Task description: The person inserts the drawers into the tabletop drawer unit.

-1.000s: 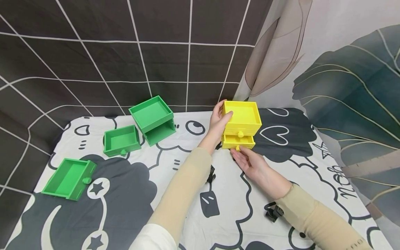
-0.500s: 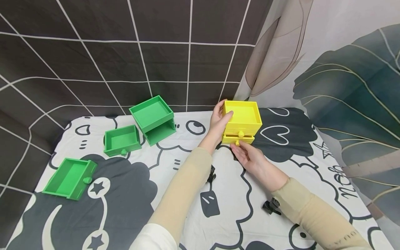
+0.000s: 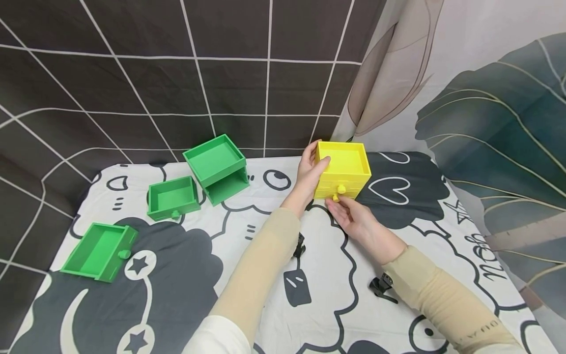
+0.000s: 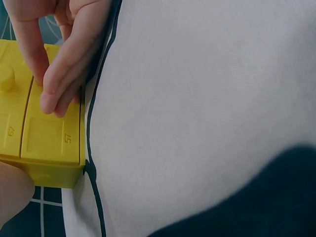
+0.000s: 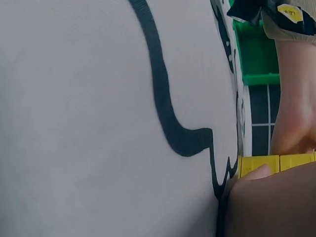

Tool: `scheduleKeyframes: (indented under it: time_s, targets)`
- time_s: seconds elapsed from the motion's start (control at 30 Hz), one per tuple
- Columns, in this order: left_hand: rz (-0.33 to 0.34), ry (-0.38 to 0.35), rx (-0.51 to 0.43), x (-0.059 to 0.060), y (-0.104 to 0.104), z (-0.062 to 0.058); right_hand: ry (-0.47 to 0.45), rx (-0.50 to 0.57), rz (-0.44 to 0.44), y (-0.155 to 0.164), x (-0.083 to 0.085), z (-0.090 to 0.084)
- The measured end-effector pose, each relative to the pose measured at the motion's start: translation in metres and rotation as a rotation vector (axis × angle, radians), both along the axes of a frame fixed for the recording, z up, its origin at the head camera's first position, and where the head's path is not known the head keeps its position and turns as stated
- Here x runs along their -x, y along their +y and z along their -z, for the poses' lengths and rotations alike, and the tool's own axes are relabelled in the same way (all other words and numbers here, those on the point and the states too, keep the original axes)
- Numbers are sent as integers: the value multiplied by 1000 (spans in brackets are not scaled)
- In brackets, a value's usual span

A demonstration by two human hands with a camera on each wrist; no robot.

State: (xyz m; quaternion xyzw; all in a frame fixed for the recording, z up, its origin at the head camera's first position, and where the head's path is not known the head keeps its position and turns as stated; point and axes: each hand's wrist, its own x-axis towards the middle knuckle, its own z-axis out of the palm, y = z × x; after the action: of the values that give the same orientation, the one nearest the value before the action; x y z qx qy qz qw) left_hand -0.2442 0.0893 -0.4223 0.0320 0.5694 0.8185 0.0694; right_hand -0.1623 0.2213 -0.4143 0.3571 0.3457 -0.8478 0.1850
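Two hands on a small yellow drawer box at the back of a cartoon-print worktop.

I saw my left hand [image 3: 309,173] curled around the left wall of the yellow drawer box [image 3: 344,171], while my right hand [image 3: 353,220] held its fingers at the lower drawer [image 4: 52,140] and its round knob [image 3: 335,198], the front sitting about flush. I judged the light, hard plastic box could skid on the soft printed cloth [image 3: 318,275] if the push outran the bracing hand, or the drawer could bind if pressed off-centre. The box was square, smooth and matte, with an open tray top. To the left lay a matching green box frame [image 3: 216,168] and two loose green drawers [image 3: 172,198] [image 3: 99,251], well apart from it.
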Motion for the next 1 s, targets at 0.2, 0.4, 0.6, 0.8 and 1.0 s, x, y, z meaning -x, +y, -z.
scheduleKeyframes:
  time_s: [0.2,0.4,0.6,0.8,1.0]
  targets:
    - [1,-2,2,0,-1,0,3,29,-5,1,-1,2]
    - [6,-9,10,0,-2,-1,6,38,-12,4,-3,3]
    - [8,-4,15,-1,-2,-3,28,46,-29,5,-6,3]
    - [16,-15,38,-1,-3,-3,43,39,-51,6,-10,4]
    - [12,-23,58,0,-5,-3,51,49,-72,8,-13,5]
